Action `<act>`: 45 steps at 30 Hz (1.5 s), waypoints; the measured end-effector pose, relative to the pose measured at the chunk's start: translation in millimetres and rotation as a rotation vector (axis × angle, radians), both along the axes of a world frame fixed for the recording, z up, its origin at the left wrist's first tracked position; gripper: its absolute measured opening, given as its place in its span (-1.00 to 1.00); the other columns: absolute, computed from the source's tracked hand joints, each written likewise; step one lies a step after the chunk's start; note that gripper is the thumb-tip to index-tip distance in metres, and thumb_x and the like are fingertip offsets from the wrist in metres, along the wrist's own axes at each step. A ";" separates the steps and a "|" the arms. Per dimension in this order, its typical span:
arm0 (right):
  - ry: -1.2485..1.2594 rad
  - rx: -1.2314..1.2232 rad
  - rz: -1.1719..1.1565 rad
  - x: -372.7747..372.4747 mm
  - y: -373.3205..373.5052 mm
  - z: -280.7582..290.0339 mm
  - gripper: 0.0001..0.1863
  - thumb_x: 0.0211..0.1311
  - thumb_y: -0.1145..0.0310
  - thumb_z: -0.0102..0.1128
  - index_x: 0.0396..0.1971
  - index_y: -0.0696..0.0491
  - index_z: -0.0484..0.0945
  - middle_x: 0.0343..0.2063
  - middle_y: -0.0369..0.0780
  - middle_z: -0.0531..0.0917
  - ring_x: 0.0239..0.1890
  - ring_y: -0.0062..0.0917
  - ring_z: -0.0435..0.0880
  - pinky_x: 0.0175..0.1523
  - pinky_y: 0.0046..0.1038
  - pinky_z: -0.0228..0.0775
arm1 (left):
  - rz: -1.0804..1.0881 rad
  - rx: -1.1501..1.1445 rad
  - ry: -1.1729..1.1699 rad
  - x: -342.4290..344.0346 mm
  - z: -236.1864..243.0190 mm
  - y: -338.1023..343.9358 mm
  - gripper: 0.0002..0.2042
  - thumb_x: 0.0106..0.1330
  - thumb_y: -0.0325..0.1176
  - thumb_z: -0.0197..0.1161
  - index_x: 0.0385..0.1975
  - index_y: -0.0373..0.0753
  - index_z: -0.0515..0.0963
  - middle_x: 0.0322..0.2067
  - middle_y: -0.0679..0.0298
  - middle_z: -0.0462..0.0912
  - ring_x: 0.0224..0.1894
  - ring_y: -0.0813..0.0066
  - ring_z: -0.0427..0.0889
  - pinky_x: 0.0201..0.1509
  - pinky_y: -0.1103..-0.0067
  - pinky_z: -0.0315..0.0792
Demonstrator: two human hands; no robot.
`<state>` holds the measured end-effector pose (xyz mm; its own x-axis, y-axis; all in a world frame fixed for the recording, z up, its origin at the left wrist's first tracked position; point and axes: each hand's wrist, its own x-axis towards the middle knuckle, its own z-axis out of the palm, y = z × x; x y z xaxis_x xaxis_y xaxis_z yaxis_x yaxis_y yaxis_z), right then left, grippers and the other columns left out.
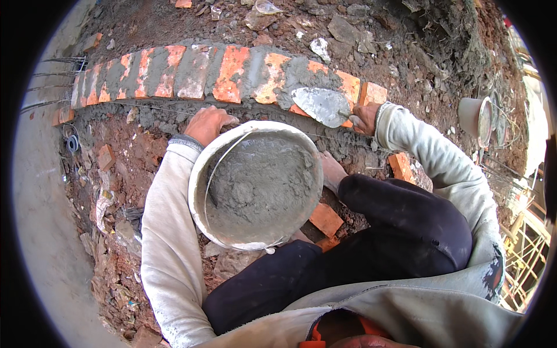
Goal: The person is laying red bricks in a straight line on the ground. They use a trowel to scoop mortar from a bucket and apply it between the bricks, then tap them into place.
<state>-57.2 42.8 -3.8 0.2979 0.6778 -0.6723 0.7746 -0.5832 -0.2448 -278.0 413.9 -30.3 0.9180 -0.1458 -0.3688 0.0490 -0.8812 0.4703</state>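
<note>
Brickwork is the matter in hand here: a curved single row of orange-red bricks (229, 72) runs across the dirt, already set on edge and largely smeared with grey mortar along its top and joints. The right hand (365, 118) is closed around the handle of a steel pointed trowel (322, 105), whose blade lies flat on the wet mortar near the right-hand end of the row, so spreading seems to be under way there. The left hand (209, 123) rests with fingers curled over the far rim of a round white plastic bucket (200, 174), which stands between the person's knees just beside the row and holds a good heap of grey mortar (258, 185), by the look of it well over half full. A thin taut guide string (174, 110) runs along the near face of the row. Judging from this, one course is laid and capped in most places, while the bricks at the right end show bare orange faces. Loose orange bricks (325, 219) lie on the ground by the feet, one more (401, 166) further right, unlaid.
</note>
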 end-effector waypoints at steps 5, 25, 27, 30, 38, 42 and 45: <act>0.007 0.042 0.109 13.9 -8.0 6.3 -0.56 0.41 0.06 -0.12 -0.32 0.18 0.50 -0.60 0.06 0.59 -0.42 0.02 0.63 -0.23 -0.06 0.46 | 0.039 -0.010 -0.057 -8.2 4.0 -0.9 -0.70 0.15 -0.16 0.30 -0.15 -0.09 0.67 -0.31 0.22 0.61 -0.10 0.21 0.53 0.04 0.35 0.38; -0.103 -0.035 0.068 13.5 10.1 6.8 -0.62 0.35 0.14 -0.05 -0.36 0.16 0.57 -0.60 -0.01 0.63 -0.42 -0.04 0.66 -0.20 -0.09 0.50 | 0.000 -0.028 -0.114 -6.4 2.7 -1.6 -0.76 0.17 -0.29 0.26 -0.16 -0.05 0.68 -0.43 0.26 0.56 -0.23 0.24 0.50 -0.07 0.39 0.36; -0.240 0.018 -0.037 14.9 7.4 12.0 -0.57 0.30 0.07 0.00 -0.40 0.17 0.60 -0.58 0.01 0.64 -0.38 -0.04 0.67 -0.15 -0.08 0.49 | 0.001 -0.022 -0.113 -6.5 3.8 -2.0 -0.76 0.16 -0.29 0.26 -0.16 -0.04 0.68 -0.43 0.27 0.56 -0.23 0.25 0.50 -0.08 0.39 0.36; -0.151 0.027 -0.113 12.5 15.4 4.9 -0.58 0.31 0.08 -0.02 -0.40 0.17 0.60 -0.57 0.02 0.64 -0.38 -0.03 0.67 -0.14 -0.08 0.49 | 0.023 0.013 0.006 -2.6 4.3 -2.4 -0.71 0.16 -0.14 0.34 -0.16 -0.10 0.69 -0.30 0.14 0.64 -0.14 0.17 0.53 0.01 0.32 0.38; -0.059 0.088 -0.322 15.1 40.1 -36.4 -0.59 0.32 0.10 -0.05 -0.40 0.15 0.60 -0.54 0.06 0.63 -0.36 -0.01 0.66 -0.13 -0.08 0.48 | -0.029 -0.020 -0.051 0.3 2.2 -2.1 -0.71 0.15 -0.19 0.29 -0.13 -0.08 0.66 -0.34 0.17 0.60 -0.12 0.15 0.53 0.01 0.32 0.36; 0.031 -0.028 -0.247 9.2 11.9 -28.4 -0.55 0.35 0.07 -0.10 -0.45 0.13 0.61 -0.51 0.07 0.64 -0.33 0.00 0.66 -0.11 -0.10 0.46 | -0.007 -0.009 -0.061 -5.4 2.7 0.0 -0.72 0.15 -0.23 0.29 -0.13 -0.05 0.66 -0.33 0.17 0.60 -0.11 0.15 0.54 0.00 0.32 0.37; -0.039 0.090 -0.284 8.6 4.4 -24.9 -0.51 0.38 0.02 -0.10 -0.42 0.15 0.57 -0.53 0.06 0.63 -0.35 0.03 0.63 -0.16 -0.09 0.44 | -0.001 -0.017 -0.004 -5.0 3.6 0.2 -0.72 0.16 -0.22 0.28 -0.12 -0.04 0.66 -0.31 0.18 0.61 -0.10 0.16 0.53 0.00 0.33 0.37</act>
